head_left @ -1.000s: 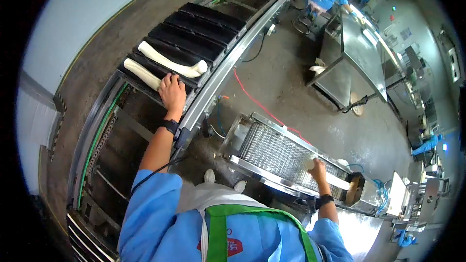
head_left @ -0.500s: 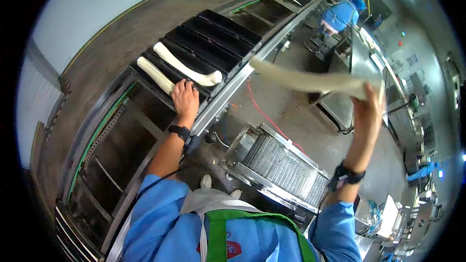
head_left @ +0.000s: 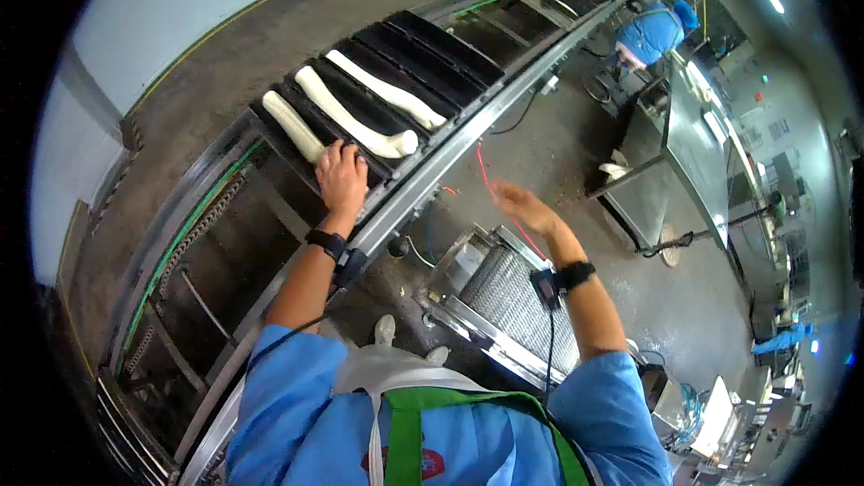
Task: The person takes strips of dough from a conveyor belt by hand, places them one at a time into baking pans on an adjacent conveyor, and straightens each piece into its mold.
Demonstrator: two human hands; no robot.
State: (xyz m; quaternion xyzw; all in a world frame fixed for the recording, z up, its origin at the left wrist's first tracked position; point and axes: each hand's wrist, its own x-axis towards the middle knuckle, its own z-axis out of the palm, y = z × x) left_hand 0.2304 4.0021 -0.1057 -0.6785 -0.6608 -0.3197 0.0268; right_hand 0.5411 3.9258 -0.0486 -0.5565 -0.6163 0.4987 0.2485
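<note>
Three long pale pieces lie in separate black trays on the conveyor: one nearest piece [head_left: 292, 126], a middle piece with a knobbed end [head_left: 346, 117], and a farther piece [head_left: 387, 90]. My left hand [head_left: 342, 178] rests at the lower end of the nearest piece, fingers bent over the black tray [head_left: 310, 112] edge; whether it grips anything is hidden. Over the floor between the conveyor and the mesh belt, my right hand [head_left: 524, 207] is empty, its fingers extended toward the trays.
A metal mesh belt [head_left: 517, 292] stands at my front right. The conveyor's metal rail [head_left: 432, 166] runs diagonally away. Beyond are a steel table [head_left: 697, 153], a red hose [head_left: 490, 184] on the floor and a bent-over person in blue [head_left: 650, 36].
My right hand has swung left from the mesh belt side and let go of a long pale piece, which now lies in the third tray. My left hand stays at the tray edge.
</note>
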